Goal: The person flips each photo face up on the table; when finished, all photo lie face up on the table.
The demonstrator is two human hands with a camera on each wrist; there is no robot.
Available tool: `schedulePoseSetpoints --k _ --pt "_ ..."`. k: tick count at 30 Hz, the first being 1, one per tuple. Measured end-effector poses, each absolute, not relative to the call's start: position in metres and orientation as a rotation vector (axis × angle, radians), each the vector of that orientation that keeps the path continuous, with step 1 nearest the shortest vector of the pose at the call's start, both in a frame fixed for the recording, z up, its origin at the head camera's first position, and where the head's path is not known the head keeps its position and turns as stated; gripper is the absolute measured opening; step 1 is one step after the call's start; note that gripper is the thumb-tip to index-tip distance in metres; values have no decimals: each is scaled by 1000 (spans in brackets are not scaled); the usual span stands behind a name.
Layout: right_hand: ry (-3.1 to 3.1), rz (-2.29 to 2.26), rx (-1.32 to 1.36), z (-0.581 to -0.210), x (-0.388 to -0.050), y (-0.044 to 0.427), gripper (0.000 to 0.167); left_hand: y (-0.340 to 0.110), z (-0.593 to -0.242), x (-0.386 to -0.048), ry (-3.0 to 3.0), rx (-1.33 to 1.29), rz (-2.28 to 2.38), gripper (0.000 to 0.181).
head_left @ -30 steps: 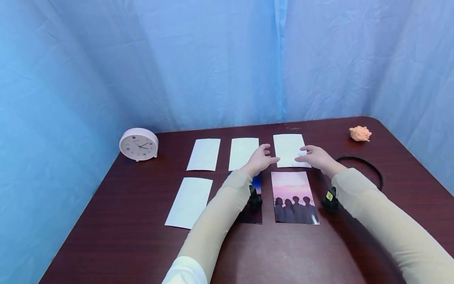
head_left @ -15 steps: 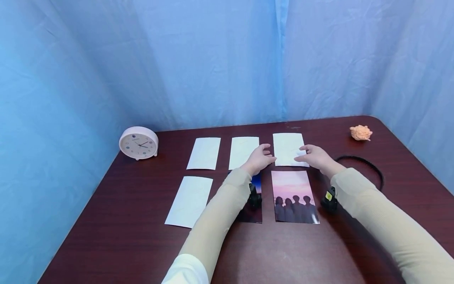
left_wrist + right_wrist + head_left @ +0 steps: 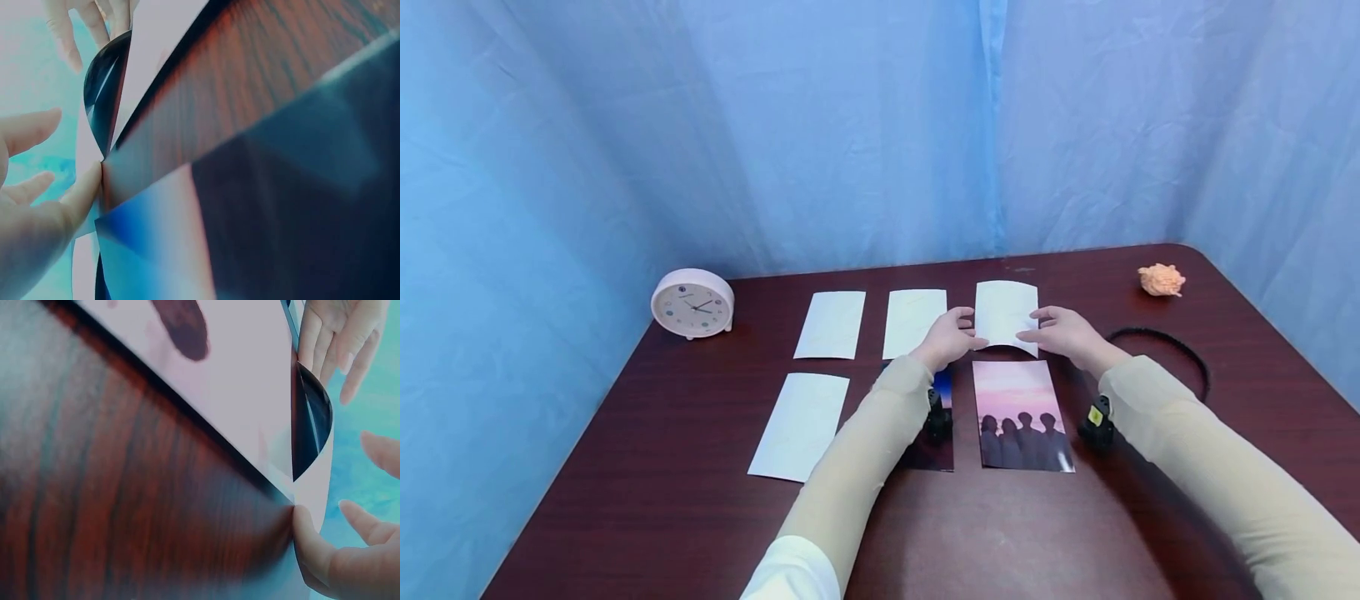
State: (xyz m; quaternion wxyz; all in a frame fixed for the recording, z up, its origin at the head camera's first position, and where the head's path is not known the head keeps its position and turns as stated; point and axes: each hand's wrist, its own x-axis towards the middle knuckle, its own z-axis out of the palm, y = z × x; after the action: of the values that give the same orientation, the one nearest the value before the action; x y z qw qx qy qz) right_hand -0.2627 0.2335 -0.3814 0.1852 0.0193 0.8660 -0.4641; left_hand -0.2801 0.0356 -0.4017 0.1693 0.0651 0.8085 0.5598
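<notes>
White card point(image 3: 1006, 312), right of centre in the frame, sits between the two hands with its middle bowed up from the tabletop point(image 3: 625, 517). Its near edge arches, and the wrist views show a dark, glossy underside beneath the curve. The left hand point(image 3: 946, 336) is at the card's left edge, its thumb touching the near corner and its other fingers loosely extended. The right hand point(image 3: 1063, 331) mirrors it on the right edge, thumb at the corner, fingers relaxed and spread; neither hand is clenched.

Directly below the card in the frame lies a pink photo point(image 3: 1018, 412) with four dark silhouettes. A dark blue photo point(image 3: 942, 457) lies left of that, partly covered by the left forearm. Two more white sheets point(image 3: 831, 325) lie left of the card in the upper row, and another point(image 3: 801, 425) at lower left. A round white clock point(image 3: 693, 306) stands at left; a fluffy orange object point(image 3: 1161, 281) and a black cord point(image 3: 1172, 342) lie toward the right. Blue curtains point(image 3: 850, 133) fill the upper frame.
</notes>
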Motion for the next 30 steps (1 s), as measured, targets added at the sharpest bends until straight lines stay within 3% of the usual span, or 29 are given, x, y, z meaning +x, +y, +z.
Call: schedulePoseSetpoints --k 9,23,30 --pt "2437 -1308 57 -384 -261 228 70 46 -401 -277 2465 270 1338 66" --pt "2453 -1284 16 -386 -261 226 68 50 -398 -270 2863 481 831 31" --pt "2551 -1207 -39 -389 -260 225 64 53 -396 -269 2932 525 683 30"
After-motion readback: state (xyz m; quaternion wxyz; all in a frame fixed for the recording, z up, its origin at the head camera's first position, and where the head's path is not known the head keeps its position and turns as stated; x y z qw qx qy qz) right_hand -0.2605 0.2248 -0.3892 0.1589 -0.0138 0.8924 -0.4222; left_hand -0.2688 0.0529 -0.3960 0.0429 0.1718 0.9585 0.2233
